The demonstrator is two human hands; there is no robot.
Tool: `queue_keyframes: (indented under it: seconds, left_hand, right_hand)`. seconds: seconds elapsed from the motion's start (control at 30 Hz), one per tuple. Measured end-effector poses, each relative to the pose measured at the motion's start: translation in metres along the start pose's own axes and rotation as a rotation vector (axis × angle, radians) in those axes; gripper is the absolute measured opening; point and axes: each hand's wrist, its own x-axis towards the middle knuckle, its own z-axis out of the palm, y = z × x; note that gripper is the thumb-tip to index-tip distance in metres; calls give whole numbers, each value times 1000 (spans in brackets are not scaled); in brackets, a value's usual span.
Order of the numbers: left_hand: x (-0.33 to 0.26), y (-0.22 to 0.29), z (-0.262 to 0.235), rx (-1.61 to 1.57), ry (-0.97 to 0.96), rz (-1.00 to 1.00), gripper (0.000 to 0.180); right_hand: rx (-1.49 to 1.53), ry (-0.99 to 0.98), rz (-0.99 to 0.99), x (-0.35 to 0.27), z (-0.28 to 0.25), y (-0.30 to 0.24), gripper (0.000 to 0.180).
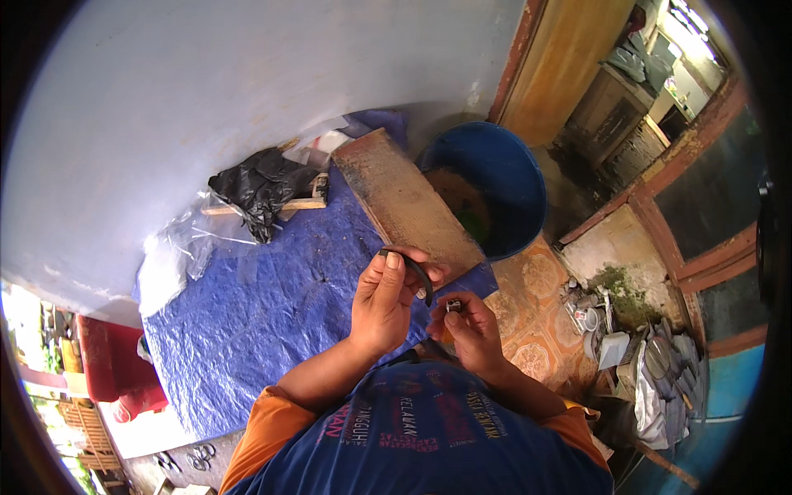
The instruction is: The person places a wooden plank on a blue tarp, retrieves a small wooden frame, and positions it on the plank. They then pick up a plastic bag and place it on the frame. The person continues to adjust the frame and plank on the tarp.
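1. Left hand (384,309): your thumb and fingers pinch a curved black strip (425,280) near its upper end. The strip bows to the right and its lower end points down toward your right hand.
2. Right hand (474,330): your fingers are closed around a small lighter-like object (454,306). Its metal top faces up, just beside the strip's lower end; an orange part shows below. You cannot tell from this view whether the two touch.
3. Position of the held items: both are in front of your chest, above the near end of a wooden board (396,186). The board lies slantwise over a blue tarp (272,297).
4. Blue tub (532,169): it stands open beyond your right hand, alongside the board. Inside, brownish matter (458,190) shows on the left and a green patch (472,223) lower down. The nature of both is unclear.
5. Black plastic bag (264,186): it lies crumpled at the tarp's far side, partly over a wooden piece (305,204). Its contents, if any, are hidden.
6. Clear plastic (169,264): it is bunched against the wall, at the tarp's left edge.
7. White container (613,349): it sits among clutter to your right; its interior cannot be made out.
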Motion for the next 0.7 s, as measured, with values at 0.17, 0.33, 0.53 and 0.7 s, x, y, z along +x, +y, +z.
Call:
queue_keyframes:
  seconds: [0.17,0.33,0.53,0.7]
  left_hand:
    - [3,-7,8,-7,-19,-2,31]
    - [6,-14,21,-34,-63,-23,30]
    - [6,-24,33,-72,-142,-69,31]
    - [4,-28,35,-90,-189,-104,31]
  right_hand:
    - [-81,27,-63,-7,3,-8,25]
    - [72,74,36,-8,-1,-17,29]
    - [120,183,65,-8,7,-21,37]
    - [196,166,40,-6,9,-25,32]
